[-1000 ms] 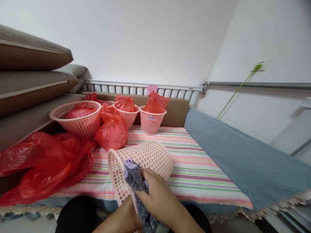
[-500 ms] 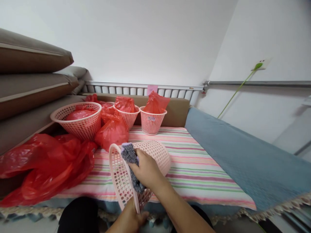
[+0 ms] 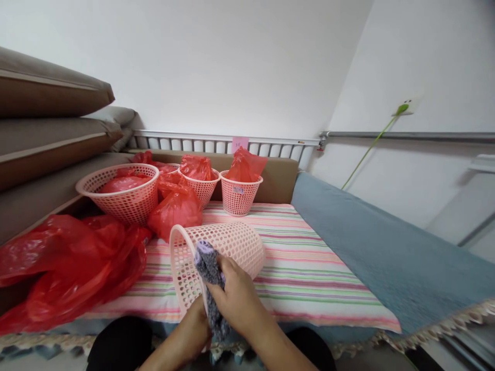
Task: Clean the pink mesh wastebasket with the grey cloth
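A pale pink perforated basket [image 3: 235,245] lies on its side on the striped cloth [image 3: 309,268], its mouth facing left. My right hand [image 3: 235,293] grips a grey and lilac fuzzy cloth [image 3: 209,265] and presses it over the basket's rim. Lower down, my left hand [image 3: 197,324] is at the near part of the rim, close beside the cloth; its fingers are mostly hidden by the basket and the cloth.
Behind stand pink baskets [image 3: 240,201] holding red bags. A tied red bag [image 3: 176,206] and loose red plastic [image 3: 77,263] lie left. Stacked cushions [image 3: 50,129] rise at far left; a blue-covered backrest [image 3: 379,242] runs along the right.
My right hand and the fuzzy cloth have moved slightly down along the rim. My left hand has shifted up and left, closer to the cloth. The basket has turned a little.
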A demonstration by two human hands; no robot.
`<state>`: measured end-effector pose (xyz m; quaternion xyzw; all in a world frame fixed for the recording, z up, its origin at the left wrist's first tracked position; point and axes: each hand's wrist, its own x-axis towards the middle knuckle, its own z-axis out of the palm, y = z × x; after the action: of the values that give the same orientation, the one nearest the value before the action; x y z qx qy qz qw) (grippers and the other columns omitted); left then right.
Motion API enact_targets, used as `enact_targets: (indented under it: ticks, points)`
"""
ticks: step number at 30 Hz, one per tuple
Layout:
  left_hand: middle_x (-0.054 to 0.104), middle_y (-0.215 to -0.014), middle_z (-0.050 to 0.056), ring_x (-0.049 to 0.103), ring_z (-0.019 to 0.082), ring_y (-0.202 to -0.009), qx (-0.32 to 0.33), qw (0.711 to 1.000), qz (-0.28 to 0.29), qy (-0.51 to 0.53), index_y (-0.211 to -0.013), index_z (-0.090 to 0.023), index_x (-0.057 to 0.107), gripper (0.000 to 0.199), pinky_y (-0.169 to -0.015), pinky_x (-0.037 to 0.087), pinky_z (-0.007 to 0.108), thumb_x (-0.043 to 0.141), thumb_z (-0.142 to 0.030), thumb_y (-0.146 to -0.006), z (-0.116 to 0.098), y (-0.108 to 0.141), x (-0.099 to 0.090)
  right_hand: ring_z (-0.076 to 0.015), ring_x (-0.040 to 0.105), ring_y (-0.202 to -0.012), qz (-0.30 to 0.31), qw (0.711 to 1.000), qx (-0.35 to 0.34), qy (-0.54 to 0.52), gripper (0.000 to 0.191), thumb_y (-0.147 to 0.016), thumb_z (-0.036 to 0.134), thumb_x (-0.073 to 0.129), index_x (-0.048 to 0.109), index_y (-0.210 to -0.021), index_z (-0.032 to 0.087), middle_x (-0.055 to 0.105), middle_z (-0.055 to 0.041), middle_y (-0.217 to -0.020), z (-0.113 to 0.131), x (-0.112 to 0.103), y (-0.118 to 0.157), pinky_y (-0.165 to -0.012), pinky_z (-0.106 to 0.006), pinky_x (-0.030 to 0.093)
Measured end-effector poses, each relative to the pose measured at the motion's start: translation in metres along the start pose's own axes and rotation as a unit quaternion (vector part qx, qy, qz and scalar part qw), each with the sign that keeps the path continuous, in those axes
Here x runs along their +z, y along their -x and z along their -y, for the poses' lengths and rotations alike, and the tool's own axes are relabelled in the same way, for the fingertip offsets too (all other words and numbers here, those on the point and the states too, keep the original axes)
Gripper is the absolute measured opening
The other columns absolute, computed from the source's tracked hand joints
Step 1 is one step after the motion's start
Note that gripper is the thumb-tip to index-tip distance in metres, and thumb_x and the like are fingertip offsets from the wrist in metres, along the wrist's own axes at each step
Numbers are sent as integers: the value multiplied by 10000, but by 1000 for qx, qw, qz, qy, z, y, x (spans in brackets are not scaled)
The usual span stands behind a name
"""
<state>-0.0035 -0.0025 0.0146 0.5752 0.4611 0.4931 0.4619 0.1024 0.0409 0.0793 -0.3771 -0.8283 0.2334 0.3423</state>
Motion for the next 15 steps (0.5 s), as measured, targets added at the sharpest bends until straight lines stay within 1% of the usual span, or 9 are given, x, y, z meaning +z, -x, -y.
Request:
enact_targets:
  ticks: [4,7,9,10,12,14,15]
  points:
    - [706,-949,77,612,252,-903,10,1000,29,3,-963,-161,667,249,-861,467,397,546,-175,-746,6,0,0,-190,535,-966,-2,1000,10,-15,313,-780,198,517,529,-1092,181,584,-70,-1021,-5,0,13,-851,-300,391]
    - [713,-874,75,621,256,-845,7,1000,10,14,-923,-155,671,221,-798,498,388,536,-219,-760,16,0,4,-189,530,-984,-3,1000,5,-23,335,-780,197,518,515,-1115,185,582,-67,-1045,-5,0,11,-865,-299,384]
    - [715,-839,66,625,266,-835,1,1000,-4,5,-897,-152,669,212,-801,499,389,583,-197,-709,26,0,6,-190,526,-994,-7,1000,2,-26,337,-790,210,516,506,-1126,192,581,-67,-1055,-4,0,4,-866,-296,381]
    - [717,-853,63,625,275,-853,-4,1000,-9,-2,-907,-151,664,253,-821,492,390,614,-156,-659,31,0,7,-189,527,-992,-9,1000,1,-26,330,-796,219,514,506,-1126,195,583,-66,-1054,-3,0,0,-860,-294,382]
    - [707,-971,69,606,298,-956,-12,1000,-14,-10,-990,-151,643,432,-897,453,401,629,-63,-568,42,1,8,-187,534,-973,-13,1000,0,-23,307,-808,243,515,514,-1111,199,590,-66,-1036,-1,0,-9,-836,-287,387]
    - [657,-1127,84,538,316,-1102,-10,1000,-11,-6,-1089,-153,607,574,-989,379,417,600,-17,-532,53,1,9,-185,542,-952,-15,1000,-3,-16,286,-813,273,521,523,-1089,200,597,-65,-1018,0,1,-20,-814,-280,391]
    - [627,-1183,90,498,317,-1157,-8,1000,-5,1,-1123,-154,591,602,-1024,338,426,586,-18,-537,56,2,9,-184,545,-943,-15,1000,-4,-13,282,-813,285,525,526,-1081,199,600,-64,-1010,1,2,-25,-806,-277,392]
